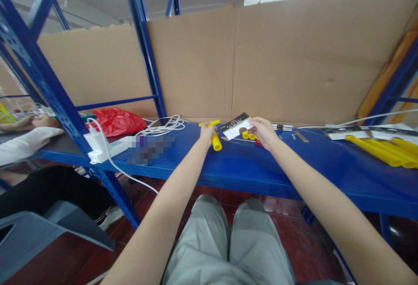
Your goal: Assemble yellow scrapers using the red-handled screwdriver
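My left hand [206, 133] is closed around a thick yellow tube [216, 142], whose open end points toward me. A thinner yellow piece [214, 122] sticks out above the same fingers; whether the two are joined I cannot tell. Pinched in my right hand [264, 132] is a black and white printed card [235, 128], tilted above the bench between both hands. Short yellow tube pieces [250, 135] lie just below the card, partly covered by it and by my right fingers. A thin pointed tool with a red end [257, 142] rests beside them.
The blue bench [241, 163] backs onto a cardboard wall [294, 58]. At right lie yellow tubes [385, 150] and printed sheets [346, 132]. Left are coiled white cables [170, 124], a red bag [117, 121], a power strip [120, 146], a blue post [65, 76] and another person's hands [45, 121].
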Available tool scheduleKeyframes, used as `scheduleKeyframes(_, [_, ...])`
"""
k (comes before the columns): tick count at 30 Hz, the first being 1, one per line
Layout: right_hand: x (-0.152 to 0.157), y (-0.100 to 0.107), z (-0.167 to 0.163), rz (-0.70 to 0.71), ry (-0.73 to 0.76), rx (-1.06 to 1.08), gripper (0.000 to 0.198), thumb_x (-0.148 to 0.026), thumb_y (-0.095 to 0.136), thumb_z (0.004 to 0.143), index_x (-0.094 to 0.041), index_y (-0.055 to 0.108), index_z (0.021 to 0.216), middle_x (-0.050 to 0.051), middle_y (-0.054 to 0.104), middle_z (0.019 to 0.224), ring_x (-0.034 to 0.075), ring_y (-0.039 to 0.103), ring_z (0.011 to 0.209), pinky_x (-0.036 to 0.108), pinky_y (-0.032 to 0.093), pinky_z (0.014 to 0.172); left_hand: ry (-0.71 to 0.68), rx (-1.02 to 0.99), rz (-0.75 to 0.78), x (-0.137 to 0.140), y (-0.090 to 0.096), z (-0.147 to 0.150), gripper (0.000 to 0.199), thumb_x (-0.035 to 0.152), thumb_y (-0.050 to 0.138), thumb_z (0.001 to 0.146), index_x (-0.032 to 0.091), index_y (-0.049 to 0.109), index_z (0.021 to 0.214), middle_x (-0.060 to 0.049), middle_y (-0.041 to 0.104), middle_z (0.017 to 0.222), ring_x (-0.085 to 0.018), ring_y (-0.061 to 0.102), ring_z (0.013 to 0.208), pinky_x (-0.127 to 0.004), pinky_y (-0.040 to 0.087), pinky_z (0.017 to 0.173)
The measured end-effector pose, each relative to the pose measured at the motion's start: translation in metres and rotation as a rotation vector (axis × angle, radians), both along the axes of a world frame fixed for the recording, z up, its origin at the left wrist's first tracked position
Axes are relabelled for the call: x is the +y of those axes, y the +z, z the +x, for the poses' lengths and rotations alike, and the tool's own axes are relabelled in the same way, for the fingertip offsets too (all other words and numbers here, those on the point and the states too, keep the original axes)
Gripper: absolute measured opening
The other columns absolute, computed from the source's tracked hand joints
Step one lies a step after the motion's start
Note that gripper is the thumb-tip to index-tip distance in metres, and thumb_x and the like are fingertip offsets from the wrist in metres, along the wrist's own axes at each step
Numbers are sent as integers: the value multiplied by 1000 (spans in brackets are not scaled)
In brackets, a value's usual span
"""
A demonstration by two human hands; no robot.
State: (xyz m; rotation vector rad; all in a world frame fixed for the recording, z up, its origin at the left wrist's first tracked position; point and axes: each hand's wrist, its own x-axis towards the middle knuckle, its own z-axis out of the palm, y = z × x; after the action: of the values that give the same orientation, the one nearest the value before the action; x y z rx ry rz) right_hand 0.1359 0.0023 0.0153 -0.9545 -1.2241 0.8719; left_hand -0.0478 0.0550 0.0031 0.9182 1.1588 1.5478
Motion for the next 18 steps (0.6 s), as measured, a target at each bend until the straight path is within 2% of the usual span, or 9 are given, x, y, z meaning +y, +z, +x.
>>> scheduleKeyframes(3, [2,2,5,8,-52,12,13,-24,60,81,-19,54,70,-1,59,64,8,53,53,23,48,58,-47,0,-45,-1,1,-1,66,9,68,71,18,44,133,-5,65,81,-18,62,56,-27,45,52])
scheduleKeyframes(6, [6,3,11,28,-105,41,5,-19,60,78,-19,56,77,-1,61,67,9,56,55,25,51,59,-88,44,-84,-4,3,-1,69,10,65,74,17,40,137,-6,67,81,-17,62,53,-27,46,51])
scheduleKeyframes(12, [12,1,19,13,-162,3,14,-12,63,73,-20,57,82,-1,62,73,12,61,59,28,54,61,-96,55,-121,-10,6,2,59,9,57,81,17,39,137,-7,70,84,-14,58,48,-26,45,50])
scheduleKeyframes(18, [17,3,33,-26,-312,61,19,-4,61,68,-19,57,79,-2,61,69,12,60,55,29,55,61,-137,68,-128,-13,8,2,45,7,53,83,16,47,127,-5,69,77,-11,49,38,-24,42,46])
